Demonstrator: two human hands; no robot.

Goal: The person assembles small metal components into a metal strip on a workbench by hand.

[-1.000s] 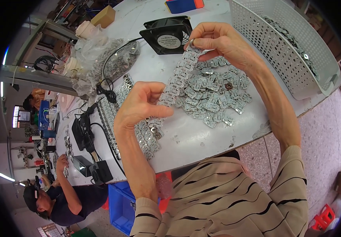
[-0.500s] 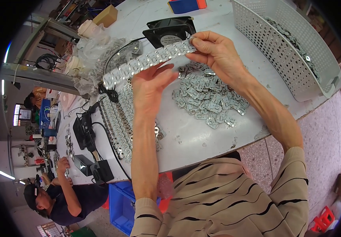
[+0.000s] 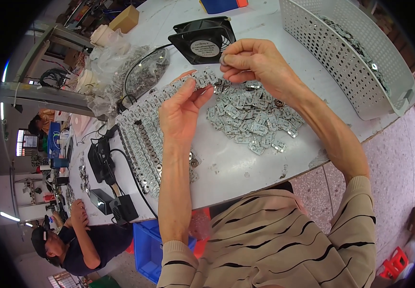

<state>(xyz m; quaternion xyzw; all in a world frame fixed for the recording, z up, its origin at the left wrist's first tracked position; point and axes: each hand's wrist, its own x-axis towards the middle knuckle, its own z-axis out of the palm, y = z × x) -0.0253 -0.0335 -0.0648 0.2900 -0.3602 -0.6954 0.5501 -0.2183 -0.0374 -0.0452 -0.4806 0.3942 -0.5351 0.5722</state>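
Observation:
My left hand (image 3: 181,108) is closed on the near end of a strip of small silvery metal plates (image 3: 202,79), thumb on top. The strip runs left along the far edge of several rows of similar strips (image 3: 142,129) laid side by side. To the right, my right hand (image 3: 262,65) pinches a small round metal piece (image 3: 223,59) between thumb and fingertips, apart from the strip. Below that hand spreads a loose pile of small metal plates (image 3: 253,122), partly hidden by the hand and wrist.
A black fan (image 3: 200,41) with a cable stands just beyond my hands. At the right is a white perforated basket (image 3: 347,62) with metal parts. Plastic bags of parts (image 3: 140,72) lie far left; black power adapters (image 3: 104,161) lie nearer. A co-worker (image 3: 82,245) sits at left.
The strip, held up between both hands before, is now lowered beside the other rows. My right hand has let go of its end and now pinches the small round piece.

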